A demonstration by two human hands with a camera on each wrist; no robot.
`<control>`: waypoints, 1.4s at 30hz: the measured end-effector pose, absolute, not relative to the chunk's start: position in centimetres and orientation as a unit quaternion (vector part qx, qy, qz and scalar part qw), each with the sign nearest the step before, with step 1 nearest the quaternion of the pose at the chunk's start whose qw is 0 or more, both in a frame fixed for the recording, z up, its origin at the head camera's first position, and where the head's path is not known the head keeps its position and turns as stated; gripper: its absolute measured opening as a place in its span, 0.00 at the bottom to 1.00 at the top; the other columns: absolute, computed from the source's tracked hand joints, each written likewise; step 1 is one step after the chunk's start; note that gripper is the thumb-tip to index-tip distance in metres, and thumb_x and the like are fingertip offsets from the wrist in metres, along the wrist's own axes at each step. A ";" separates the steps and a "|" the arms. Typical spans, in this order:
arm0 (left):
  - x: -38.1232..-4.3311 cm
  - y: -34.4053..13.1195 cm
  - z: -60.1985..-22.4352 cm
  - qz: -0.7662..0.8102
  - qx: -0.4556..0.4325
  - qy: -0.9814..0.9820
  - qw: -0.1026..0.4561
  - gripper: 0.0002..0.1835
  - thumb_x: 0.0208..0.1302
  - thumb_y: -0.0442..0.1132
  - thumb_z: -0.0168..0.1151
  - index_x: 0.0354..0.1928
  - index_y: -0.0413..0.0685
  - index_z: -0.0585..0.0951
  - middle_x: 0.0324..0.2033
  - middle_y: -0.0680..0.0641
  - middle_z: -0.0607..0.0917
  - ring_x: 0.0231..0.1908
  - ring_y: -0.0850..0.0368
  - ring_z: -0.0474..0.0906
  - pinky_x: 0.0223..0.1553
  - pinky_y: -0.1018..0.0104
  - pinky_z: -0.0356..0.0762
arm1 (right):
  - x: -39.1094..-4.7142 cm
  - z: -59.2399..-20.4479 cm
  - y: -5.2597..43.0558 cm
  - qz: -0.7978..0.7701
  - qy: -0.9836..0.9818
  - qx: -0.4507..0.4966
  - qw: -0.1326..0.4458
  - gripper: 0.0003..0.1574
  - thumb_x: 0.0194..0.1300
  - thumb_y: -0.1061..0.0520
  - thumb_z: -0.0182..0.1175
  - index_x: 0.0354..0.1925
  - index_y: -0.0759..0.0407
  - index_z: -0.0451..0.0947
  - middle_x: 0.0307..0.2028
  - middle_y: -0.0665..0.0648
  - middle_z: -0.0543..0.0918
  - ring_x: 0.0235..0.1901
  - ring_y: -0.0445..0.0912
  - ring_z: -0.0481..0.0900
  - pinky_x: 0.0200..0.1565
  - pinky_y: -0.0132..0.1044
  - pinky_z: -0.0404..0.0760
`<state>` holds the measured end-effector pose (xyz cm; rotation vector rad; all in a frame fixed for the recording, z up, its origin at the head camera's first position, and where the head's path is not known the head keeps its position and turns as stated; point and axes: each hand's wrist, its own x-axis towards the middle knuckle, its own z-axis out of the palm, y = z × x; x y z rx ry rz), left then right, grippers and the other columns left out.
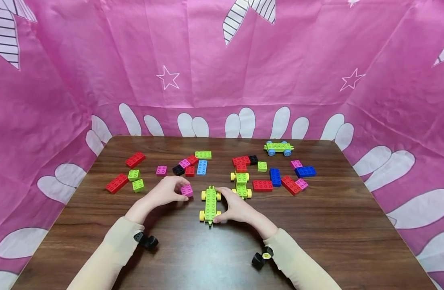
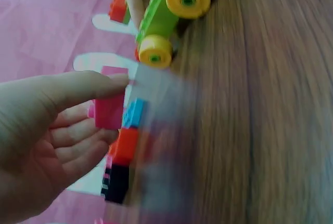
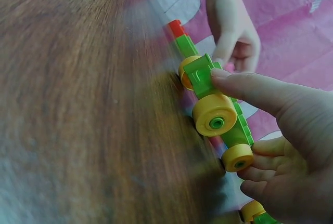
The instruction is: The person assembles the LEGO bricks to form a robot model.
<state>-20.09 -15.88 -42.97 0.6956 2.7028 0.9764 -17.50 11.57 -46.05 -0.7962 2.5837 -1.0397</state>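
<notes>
My left hand (image 1: pixel 166 191) pinches a pink toy brick (image 1: pixel 187 190) between thumb and fingers; the left wrist view shows the same pink brick (image 2: pixel 111 99) side on, held off the table. To its right, a green toy car base (image 1: pixel 210 204) with yellow wheels points away from me, studs up. The right hand (image 1: pixel 237 207) grips that base along its right side, thumb near the close end and fingers near the far end. In the right wrist view the thumb touches one end of the car base (image 3: pixel 237 125). Pink brick and car base are apart.
Just beyond the right hand stands another green car base (image 1: pixel 241 191) with yellow wheels. A green base with blue wheels (image 1: pixel 278 148) is at the back right. Loose red, green, pink, black and blue bricks lie left and right, including a long red brick (image 1: pixel 117 183) and a blue brick (image 1: pixel 275 177).
</notes>
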 end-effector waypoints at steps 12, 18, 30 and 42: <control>-20.0 -12.8 -42.5 0.340 0.326 0.880 0.062 0.23 0.57 0.42 0.71 0.54 0.43 0.79 0.50 0.47 0.83 0.52 0.53 0.79 0.52 0.57 0.79 | -17.5 -46.2 11.6 -0.359 0.886 -0.267 0.124 0.60 0.44 0.46 0.77 0.68 0.66 0.61 0.65 0.64 0.68 0.66 0.56 0.65 0.66 0.52 0.65; -20.1 -11.8 -42.6 0.332 0.339 0.879 0.052 0.22 0.57 0.42 0.70 0.54 0.44 0.80 0.49 0.48 0.84 0.50 0.55 0.79 0.52 0.57 0.78 | -17.5 -46.2 11.6 -0.366 0.882 -0.269 0.122 0.59 0.43 0.47 0.78 0.67 0.66 0.62 0.64 0.63 0.69 0.65 0.56 0.66 0.66 0.51 0.65; -20.0 -10.7 -42.9 0.306 0.351 0.882 0.073 0.22 0.57 0.42 0.70 0.54 0.47 0.81 0.46 0.50 0.83 0.46 0.58 0.78 0.49 0.57 0.78 | -17.6 -46.3 11.7 -0.364 0.884 -0.269 0.119 0.60 0.42 0.46 0.78 0.67 0.66 0.62 0.64 0.64 0.69 0.65 0.56 0.66 0.66 0.52 0.65; -20.1 -10.4 -43.3 0.286 0.361 0.884 0.080 0.24 0.56 0.42 0.71 0.55 0.45 0.81 0.47 0.48 0.83 0.43 0.56 0.79 0.46 0.61 0.79 | -17.7 -46.4 11.7 -0.367 0.882 -0.270 0.118 0.60 0.41 0.47 0.78 0.68 0.65 0.62 0.64 0.64 0.69 0.65 0.56 0.66 0.66 0.52 0.64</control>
